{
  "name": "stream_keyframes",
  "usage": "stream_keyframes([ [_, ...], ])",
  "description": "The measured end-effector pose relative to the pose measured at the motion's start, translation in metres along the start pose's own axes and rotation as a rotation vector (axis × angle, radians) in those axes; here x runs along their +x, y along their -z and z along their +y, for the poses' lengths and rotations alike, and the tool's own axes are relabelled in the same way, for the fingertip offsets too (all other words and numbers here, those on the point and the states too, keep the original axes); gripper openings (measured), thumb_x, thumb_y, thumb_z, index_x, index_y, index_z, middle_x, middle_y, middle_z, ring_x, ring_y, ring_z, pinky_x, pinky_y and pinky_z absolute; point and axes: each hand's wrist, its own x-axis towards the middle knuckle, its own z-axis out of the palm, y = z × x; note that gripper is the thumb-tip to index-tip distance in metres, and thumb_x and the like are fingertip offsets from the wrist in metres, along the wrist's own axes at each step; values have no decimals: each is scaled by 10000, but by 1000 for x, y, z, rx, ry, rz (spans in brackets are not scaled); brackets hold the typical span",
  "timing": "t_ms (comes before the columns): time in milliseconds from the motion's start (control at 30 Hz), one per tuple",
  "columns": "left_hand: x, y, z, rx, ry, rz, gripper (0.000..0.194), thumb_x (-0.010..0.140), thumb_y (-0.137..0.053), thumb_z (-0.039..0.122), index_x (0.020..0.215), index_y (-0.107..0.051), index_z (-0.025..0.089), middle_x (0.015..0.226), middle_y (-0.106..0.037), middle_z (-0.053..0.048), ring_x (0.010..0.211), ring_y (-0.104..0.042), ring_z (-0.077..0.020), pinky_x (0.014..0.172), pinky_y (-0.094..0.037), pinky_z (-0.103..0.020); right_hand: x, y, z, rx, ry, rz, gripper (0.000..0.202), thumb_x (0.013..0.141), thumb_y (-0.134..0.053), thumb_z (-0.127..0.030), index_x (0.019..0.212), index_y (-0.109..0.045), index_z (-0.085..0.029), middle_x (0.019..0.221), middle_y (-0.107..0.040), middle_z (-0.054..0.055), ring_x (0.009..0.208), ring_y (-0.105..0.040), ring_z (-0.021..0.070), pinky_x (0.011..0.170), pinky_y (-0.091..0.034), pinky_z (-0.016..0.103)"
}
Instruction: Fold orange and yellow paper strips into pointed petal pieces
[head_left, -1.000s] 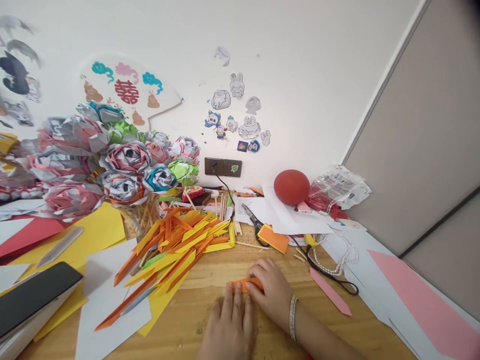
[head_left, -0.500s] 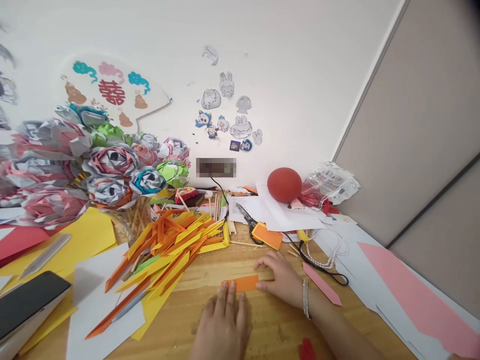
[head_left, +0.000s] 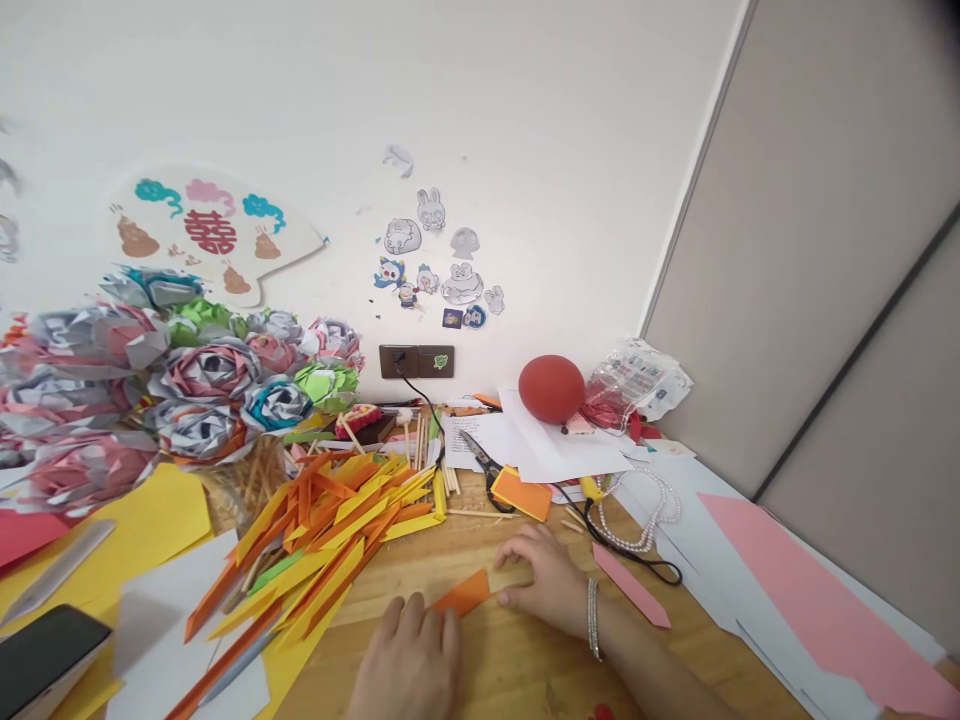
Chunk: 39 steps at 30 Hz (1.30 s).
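A small orange paper piece lies on the wooden table between my two hands. My left hand rests at its left end with bent fingers, and what the fingertips hold there is hidden. At the paper's right end, my right hand curves with thumb and index finger apart; the thumb tip is by the paper's edge. A beaded bracelet circles the right wrist. Folded orange and yellow paper strips are heaped to the left. Behind my right hand lie an orange and yellow paper stack and black scissors.
Paper flowers fill the back left. A phone lies at the front left. A red balloon, a bead string and a black cord are behind and right. Pink paper covers the right side.
The view has tilted up, so things appear lower. The orange paper now slants, its right end higher. My left hand has moved left and down along it, with its fingers more bent.
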Motion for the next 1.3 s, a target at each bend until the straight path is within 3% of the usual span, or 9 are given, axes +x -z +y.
stream_keyframes([
  [133,7,-10,-4,-15,-28,56,338,807,-447,28,1065,-599,184,1045,-649,-76,942,-586,-229,817,-454,-356,-3,-13,-8,-9,84,10,210,648,-738,-191,839,-659,-230,893,-585,4,908,-507,198,810,-357,316],
  [200,9,-14,-8,-24,-34,59,366,803,-446,14,1095,-576,191,1034,-647,-58,934,-588,-217,828,-455,-350,-4,-17,-12,-9,136,-5,183,679,-713,-179,844,-666,-242,895,-587,1,913,-505,195,812,-358,316],
  [400,15,-7,-15,-167,-115,172,254,806,-467,24,914,-602,210,826,-651,-3,752,-605,-174,705,-482,-284,-3,-13,-15,116,243,57,271,705,-572,9,837,-657,-212,875,-614,12,893,-539,174,798,-406,290],
  [600,18,-4,-17,-344,-261,283,280,869,-349,70,772,-571,209,763,-648,2,676,-608,-140,645,-494,-240,0,-8,-12,124,418,26,316,750,-518,8,892,-666,-234,906,-655,9,895,-568,162,823,-424,297],
  [767,22,-5,-23,-436,-339,168,320,885,-322,87,752,-590,200,765,-662,0,702,-623,-128,681,-502,-221,-3,-9,-4,98,496,-17,238,770,-562,-52,853,-679,-241,830,-675,-10,824,-588,152,806,-434,282],
  [967,28,11,-30,-560,-370,70,259,884,-383,136,835,-626,212,858,-687,-12,814,-630,-136,771,-494,-228,-2,-5,6,122,567,-88,87,825,-616,-230,803,-700,-236,773,-669,-2,776,-596,151,785,-432,281],
  [1100,28,13,-34,-654,-330,-7,238,866,-415,104,796,-616,209,925,-670,-7,869,-613,-134,794,-474,-226,1,0,11,163,560,-146,183,852,-592,-347,784,-722,-238,716,-644,-3,718,-588,143,743,-440,274],
  [1300,28,3,-43,-782,-365,-91,247,885,-417,111,839,-632,225,1014,-640,-8,946,-587,-135,853,-444,-233,0,3,11,-12,617,-131,165,860,-586,-285,779,-728,-259,736,-611,-1,731,-546,141,718,-424,264],
])
